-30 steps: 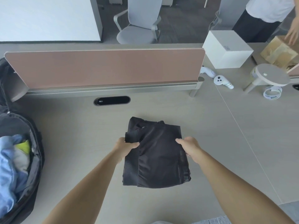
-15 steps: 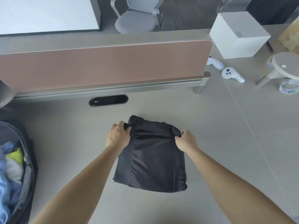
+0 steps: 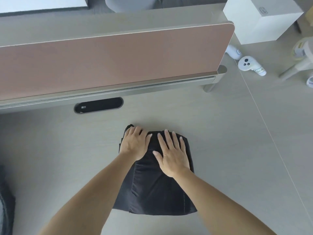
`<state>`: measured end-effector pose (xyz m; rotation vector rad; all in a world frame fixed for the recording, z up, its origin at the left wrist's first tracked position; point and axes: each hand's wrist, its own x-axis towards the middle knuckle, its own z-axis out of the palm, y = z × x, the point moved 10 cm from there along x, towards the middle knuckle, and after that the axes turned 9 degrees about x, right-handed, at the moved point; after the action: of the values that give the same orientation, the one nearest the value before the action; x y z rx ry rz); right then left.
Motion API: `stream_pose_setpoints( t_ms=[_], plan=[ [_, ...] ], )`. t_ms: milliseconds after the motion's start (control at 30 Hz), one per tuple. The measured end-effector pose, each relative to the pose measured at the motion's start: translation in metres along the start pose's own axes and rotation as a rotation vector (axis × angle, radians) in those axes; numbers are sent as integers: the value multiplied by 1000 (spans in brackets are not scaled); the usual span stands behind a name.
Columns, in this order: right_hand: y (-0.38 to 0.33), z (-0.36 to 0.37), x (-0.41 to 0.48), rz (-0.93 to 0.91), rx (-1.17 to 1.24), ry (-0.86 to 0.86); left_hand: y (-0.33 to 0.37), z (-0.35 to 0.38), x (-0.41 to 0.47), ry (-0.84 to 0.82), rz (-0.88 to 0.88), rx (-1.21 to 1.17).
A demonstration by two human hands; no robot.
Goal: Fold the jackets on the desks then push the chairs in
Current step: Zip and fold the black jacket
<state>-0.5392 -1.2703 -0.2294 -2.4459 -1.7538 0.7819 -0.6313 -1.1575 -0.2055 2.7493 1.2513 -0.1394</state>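
A black jacket (image 3: 155,192) lies folded into a compact rectangle on the light wooden desk (image 3: 228,150), near the middle of the head view. My left hand (image 3: 134,144) rests flat on its far left corner with the fingers straight. My right hand (image 3: 171,152) presses palm-down on the far right part, fingers spread. Neither hand grips the cloth. A grey chair (image 3: 128,3) shows only as a seat edge beyond the divider at the top.
A brown divider panel (image 3: 110,61) on a metal rail runs across the back of the desk, with a black cable slot (image 3: 99,105) before it. A white box (image 3: 259,19) and two white controllers (image 3: 250,65) lie at the right. A dark bag edge (image 3: 6,204) sits far left.
Both hands have let go of the jacket's far corners and now lie flat on top of it. The view has tilted down and closer to the desk.
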Motion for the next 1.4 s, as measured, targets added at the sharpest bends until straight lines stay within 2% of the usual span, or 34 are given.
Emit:
stream_pose_setpoints(
  t_ms=[133,233,300,367,500,567,600,667,700,767,867,1000,1067,1200,1300,1400],
  plan=[
    [3,0,22,-95,15,51,-11,-1,11,31,-79,6],
    [-10,-15,57,-275,-29,39,-29,-2,22,-163,-217,15],
    [-28,-31,77,-333,-113,46,-52,-4,19,-236,-384,21],
    [-43,-48,82,-249,-153,66,-80,-4,1,-334,-540,36],
    [-47,-50,29,21,-35,57,-107,-2,-49,-518,-640,122],
    [-49,-29,-4,92,-17,-12,-99,-17,-52,-444,-564,192],
    [-51,-17,-18,122,-3,-32,-83,-26,-43,-318,-429,200],
    [-54,-1,-33,159,35,-8,-36,-39,-28,-36,-48,83],
    [-54,3,-37,174,51,10,-16,-38,-25,19,107,55],
    [-45,12,-39,170,49,17,4,-16,-29,-70,240,119],
    [-34,19,-29,6,-35,-20,-8,15,-44,-186,88,135],
    [-36,11,5,-252,-148,-86,-29,27,-59,-215,-238,76],
    [-38,1,13,-299,-171,-67,-30,20,-59,-199,-313,45],
    [-44,-44,41,-290,-149,142,-51,3,-42,-88,-312,86],
    [-46,-43,74,-309,-205,91,-60,16,-36,-160,-273,112],
    [-37,-25,90,-302,-229,31,-61,24,-36,-149,-265,100]
  ],
)
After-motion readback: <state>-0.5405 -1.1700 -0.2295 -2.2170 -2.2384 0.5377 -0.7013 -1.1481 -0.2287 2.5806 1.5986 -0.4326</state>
